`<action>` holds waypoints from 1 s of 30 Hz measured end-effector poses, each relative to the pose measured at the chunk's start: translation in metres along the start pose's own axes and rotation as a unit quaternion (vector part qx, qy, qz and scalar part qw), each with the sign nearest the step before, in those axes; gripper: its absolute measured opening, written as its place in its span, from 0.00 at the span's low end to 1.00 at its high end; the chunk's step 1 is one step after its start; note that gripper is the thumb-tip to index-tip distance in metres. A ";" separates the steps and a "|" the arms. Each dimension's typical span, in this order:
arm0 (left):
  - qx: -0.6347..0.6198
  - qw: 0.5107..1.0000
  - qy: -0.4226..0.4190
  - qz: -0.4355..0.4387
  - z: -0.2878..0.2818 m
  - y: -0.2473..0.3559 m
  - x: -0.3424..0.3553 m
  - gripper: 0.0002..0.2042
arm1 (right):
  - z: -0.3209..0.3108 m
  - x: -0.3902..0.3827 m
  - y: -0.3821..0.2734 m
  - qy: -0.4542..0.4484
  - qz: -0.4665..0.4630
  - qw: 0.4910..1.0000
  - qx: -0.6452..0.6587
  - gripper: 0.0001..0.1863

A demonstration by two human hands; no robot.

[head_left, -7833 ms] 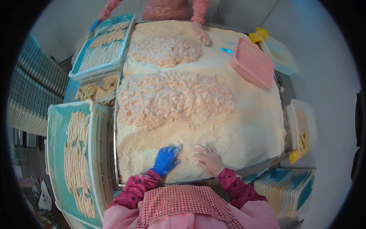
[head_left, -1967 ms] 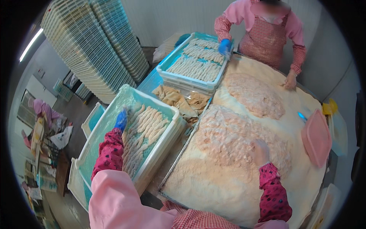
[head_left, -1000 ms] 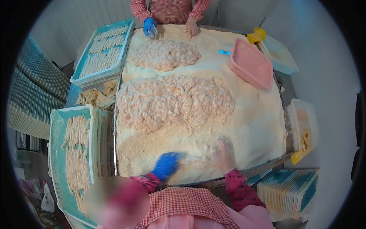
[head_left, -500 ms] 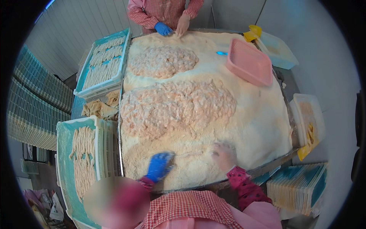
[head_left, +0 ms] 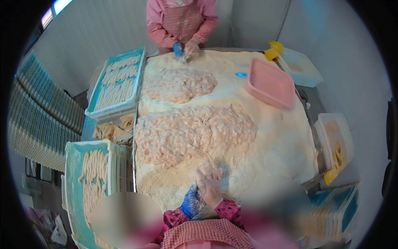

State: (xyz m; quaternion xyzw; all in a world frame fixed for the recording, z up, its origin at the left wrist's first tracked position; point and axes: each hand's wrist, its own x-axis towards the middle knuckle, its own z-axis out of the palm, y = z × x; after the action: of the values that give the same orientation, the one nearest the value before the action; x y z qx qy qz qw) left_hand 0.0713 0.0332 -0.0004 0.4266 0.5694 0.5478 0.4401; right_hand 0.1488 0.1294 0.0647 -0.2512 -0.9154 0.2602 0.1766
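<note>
My left hand [head_left: 190,202], in a blue glove dusted with flour, is drawn in near the table's front edge. Its fingers look curled, with a pale floury lump beside them; what they hold is hidden. Touching it or nearly so, my right hand [head_left: 210,182] in a thin clear glove has its fingers spread. Beyond them lies a large heap of wet, pale pink meat strips [head_left: 195,133] on a bed of flour [head_left: 282,137]. A smaller heap of the same meat [head_left: 180,84] lies farther off.
Left of the table, a near tray [head_left: 74,182] and a far tray [head_left: 141,62] hold rows of coated strips, with a tan cloth [head_left: 110,133] between. A pink basket [head_left: 271,85] sits at far right. Across the table works another person [head_left: 182,25]. Stacked trays [head_left: 45,112] stand at left.
My hands have come together and back toward me from their spread places on the flour. The thin strip between them is no longer seen there. The view has tilted up.
</note>
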 end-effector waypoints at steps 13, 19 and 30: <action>-0.619 0.755 0.208 -0.052 -0.102 0.107 0.002 0.18 | -0.021 0.192 0.075 0.175 0.018 0.967 -0.182 0.19; -0.428 0.787 0.389 0.214 -0.293 0.136 -0.081 0.20 | -0.018 0.214 0.107 0.082 0.008 0.985 -0.152 0.13; 0.169 0.835 0.509 -0.124 -0.481 0.019 -0.267 0.26 | 0.001 0.217 0.143 0.114 0.025 0.987 -0.107 0.13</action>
State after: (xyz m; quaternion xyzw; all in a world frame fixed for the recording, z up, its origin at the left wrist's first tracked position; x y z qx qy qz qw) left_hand -0.3285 -0.3442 0.0335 0.0812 0.8451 0.5234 0.0732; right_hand 0.0248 0.3545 0.0242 -0.3195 -0.9054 0.1343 0.2453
